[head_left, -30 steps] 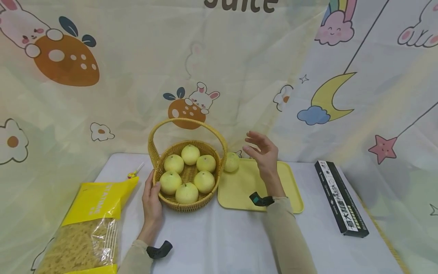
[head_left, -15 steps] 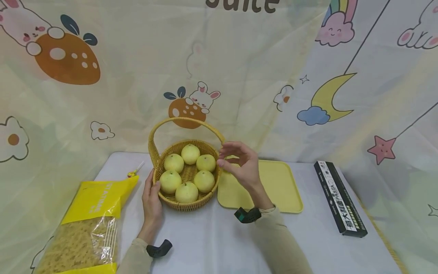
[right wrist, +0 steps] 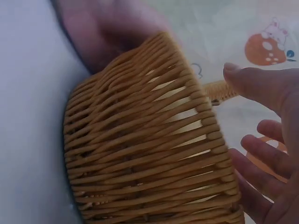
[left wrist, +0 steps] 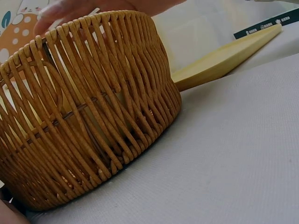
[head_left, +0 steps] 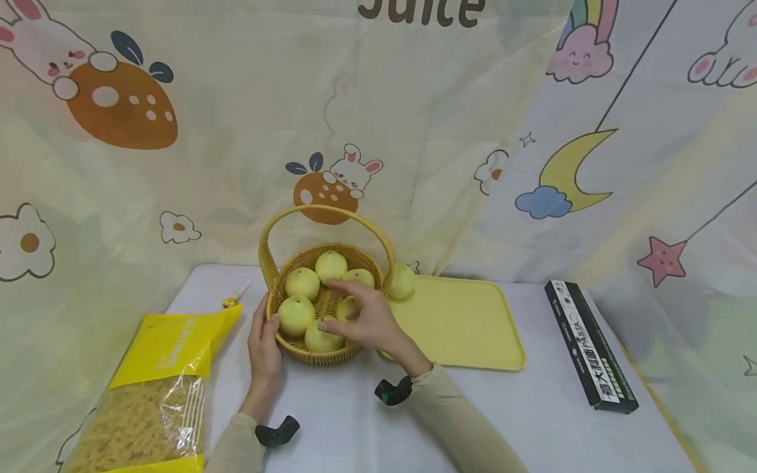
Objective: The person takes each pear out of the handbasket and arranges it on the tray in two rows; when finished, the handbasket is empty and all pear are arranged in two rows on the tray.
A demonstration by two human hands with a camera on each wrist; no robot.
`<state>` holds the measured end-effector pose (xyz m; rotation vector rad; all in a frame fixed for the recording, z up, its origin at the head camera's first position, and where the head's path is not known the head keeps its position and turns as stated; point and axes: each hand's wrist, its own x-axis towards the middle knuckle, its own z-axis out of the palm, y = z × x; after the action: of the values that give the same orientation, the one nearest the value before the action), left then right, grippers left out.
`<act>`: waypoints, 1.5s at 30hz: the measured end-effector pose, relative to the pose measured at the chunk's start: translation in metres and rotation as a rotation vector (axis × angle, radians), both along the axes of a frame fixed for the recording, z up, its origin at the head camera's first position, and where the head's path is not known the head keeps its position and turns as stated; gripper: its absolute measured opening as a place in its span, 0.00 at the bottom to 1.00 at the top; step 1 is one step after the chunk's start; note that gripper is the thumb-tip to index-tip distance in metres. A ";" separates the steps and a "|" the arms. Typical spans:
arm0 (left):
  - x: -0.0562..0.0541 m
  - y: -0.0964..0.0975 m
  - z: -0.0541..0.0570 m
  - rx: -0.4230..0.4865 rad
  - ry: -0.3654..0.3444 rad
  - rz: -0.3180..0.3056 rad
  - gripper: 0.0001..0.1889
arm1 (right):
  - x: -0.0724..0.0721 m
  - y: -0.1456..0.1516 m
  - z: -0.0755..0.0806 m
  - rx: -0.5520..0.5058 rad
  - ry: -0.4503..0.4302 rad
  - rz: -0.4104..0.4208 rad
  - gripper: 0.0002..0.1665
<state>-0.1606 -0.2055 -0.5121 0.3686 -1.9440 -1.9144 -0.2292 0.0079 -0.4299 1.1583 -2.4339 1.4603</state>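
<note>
A woven basket (head_left: 324,359) with a tall arched handle holds several round, pale yellow-green fruits (head_left: 297,315), which look like pears or apples. My left hand (head_left: 264,351) rests against the basket's left outer side, fingers extended along the wall and thumb by the rim. Over the right part of the basket hovers my right hand (head_left: 372,318), its thumb and fingers spread apart and partly covering the fruits there. The right wrist view shows nothing between those fingers. One more fruit (head_left: 402,281) sits at the back left corner of a yellow tray (head_left: 458,322), just right of the basket.
A yellow-topped clear bag (head_left: 160,381) of flat tan food lies at the left. Behind it is a small lollipop (head_left: 230,301). A long black pasta box (head_left: 591,345) lies at the right. The printed backdrop cloth (head_left: 426,164) hangs right behind the table.
My right hand has swung left from above the tray, past the lone fruit, to above the basket. My left hand has stayed at the basket's side.
</note>
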 end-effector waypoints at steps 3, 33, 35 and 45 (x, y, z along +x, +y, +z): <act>0.001 0.001 0.001 -0.001 -0.002 -0.004 0.29 | 0.001 -0.001 -0.003 0.084 0.046 -0.027 0.45; 0.004 0.003 0.001 -0.027 0.002 0.011 0.29 | 0.009 -0.017 -0.009 0.471 0.333 0.070 0.28; 0.005 0.003 0.001 -0.023 -0.001 0.013 0.29 | 0.010 -0.017 -0.010 0.452 0.321 0.075 0.29; 0.004 0.003 0.003 -0.039 -0.013 0.015 0.29 | 0.003 -0.013 -0.010 0.223 0.120 0.142 0.26</act>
<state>-0.1567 -0.2023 -0.5089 0.3841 -1.9788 -1.8662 -0.2267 -0.0047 -0.4395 1.4435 -2.5267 1.1329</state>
